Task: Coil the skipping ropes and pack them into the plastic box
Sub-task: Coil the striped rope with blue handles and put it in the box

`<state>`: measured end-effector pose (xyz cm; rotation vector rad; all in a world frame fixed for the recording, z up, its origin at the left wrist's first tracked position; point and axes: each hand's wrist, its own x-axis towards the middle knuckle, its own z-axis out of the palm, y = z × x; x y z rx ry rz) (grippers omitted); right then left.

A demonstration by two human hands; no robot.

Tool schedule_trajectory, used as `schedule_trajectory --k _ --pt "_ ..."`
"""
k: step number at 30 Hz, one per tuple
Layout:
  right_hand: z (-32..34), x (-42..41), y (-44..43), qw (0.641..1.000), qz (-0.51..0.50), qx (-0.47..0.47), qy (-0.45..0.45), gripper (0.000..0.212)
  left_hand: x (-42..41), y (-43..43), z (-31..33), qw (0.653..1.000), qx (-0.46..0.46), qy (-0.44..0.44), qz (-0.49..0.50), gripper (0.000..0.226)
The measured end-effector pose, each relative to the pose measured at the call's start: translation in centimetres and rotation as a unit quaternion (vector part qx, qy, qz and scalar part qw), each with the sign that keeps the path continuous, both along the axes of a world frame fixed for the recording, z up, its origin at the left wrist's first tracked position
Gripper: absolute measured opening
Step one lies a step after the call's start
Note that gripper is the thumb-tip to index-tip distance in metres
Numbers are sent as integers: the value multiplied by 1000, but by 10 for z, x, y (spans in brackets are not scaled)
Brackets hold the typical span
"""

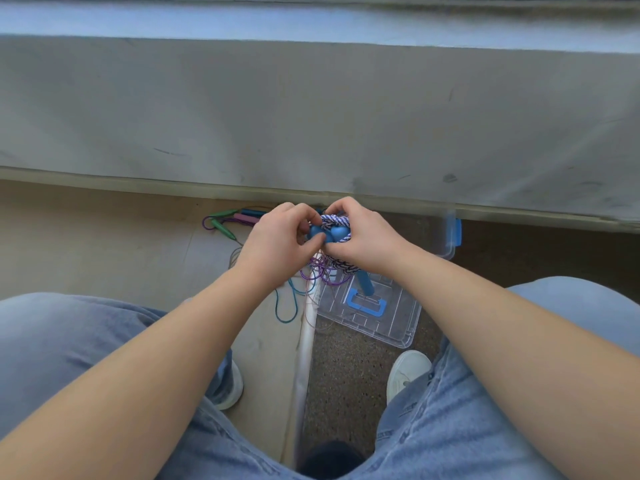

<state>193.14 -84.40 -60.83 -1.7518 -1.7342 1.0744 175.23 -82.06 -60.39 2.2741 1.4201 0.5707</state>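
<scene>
Both my hands meet over a blue-and-white braided skipping rope (335, 221) with blue handles, wound into a coil. My left hand (277, 237) pinches a blue handle end at the coil's left. My right hand (363, 233) grips the coil from the right. One blue handle (365, 284) hangs down below the hands. Under the hands stands the clear plastic box (448, 251) with a blue latch, mostly hidden. Thin purple and teal ropes (323, 275) lie tangled on the floor beneath. More ropes with green, pink and blue handles (239, 216) lie to the left.
The clear lid (398, 327) with a blue handle lies on the floor in front of the box. A grey wall base runs across behind. My knees in jeans and white shoes (407, 372) frame the floor. A pale strip (304, 358) divides the two floor surfaces.
</scene>
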Motion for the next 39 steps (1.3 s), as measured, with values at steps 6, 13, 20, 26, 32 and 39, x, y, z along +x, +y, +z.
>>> schedule_trajectory --k 6,13,20,26,32,39 --pt "1 -2 0 1000 21 -13 12 40 3 -2 -2 999 22 4 36 28" --pt "6 1 -2 997 61 9 43 50 8 -1 13 988 -113 -72 82 14" --pt "2 6 -2 994 88 46 49 62 6 -2 17 922 -313 -210 82 22" --pt "-18 -3 -10 978 186 43 -86 28 2 -4 12 959 -129 228 -108 33" --pt "-28 -11 -19 979 169 36 -111 32 5 -11 1 949 -128 268 -110 32" --pt "-37 -14 -16 972 136 38 -190 68 9 -18 2 966 -247 72 1 33"
